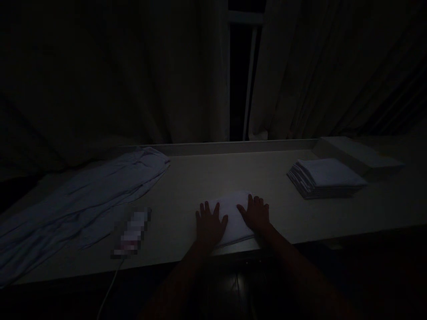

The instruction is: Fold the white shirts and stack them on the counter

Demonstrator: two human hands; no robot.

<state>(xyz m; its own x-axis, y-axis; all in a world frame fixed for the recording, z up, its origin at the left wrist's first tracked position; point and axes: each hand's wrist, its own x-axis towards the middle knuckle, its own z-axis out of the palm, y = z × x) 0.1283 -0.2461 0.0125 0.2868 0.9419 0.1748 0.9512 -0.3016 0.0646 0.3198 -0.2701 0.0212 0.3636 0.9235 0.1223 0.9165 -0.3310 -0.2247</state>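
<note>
While the room is very dim, both hands show clearly enough at the near edge of the bench, laid flat on a small white cloth. The left hand rests on the cloth's left side with its fingers spread and pointing away from the body; the right hand lies on the right side in the same way, palm down, fingers fanned. Neither hand pinches or grips anything: both are open and pressing down, which would hold the cloth smooth and still against the surface. Both forearms come up from the lower edge of the view and converge slightly toward the cloth, wrists low and straight.

The cloth looks folded into a thick rectangle, though the poor light makes its layers hard to tell. Toward the right rear of the bench sits a neat stack of folded white cloths, well apart from the hands, with a flat box just behind it. A large rumpled sheet spreads over the left end. A blurred object with a cord lies between sheet and hands.
</note>
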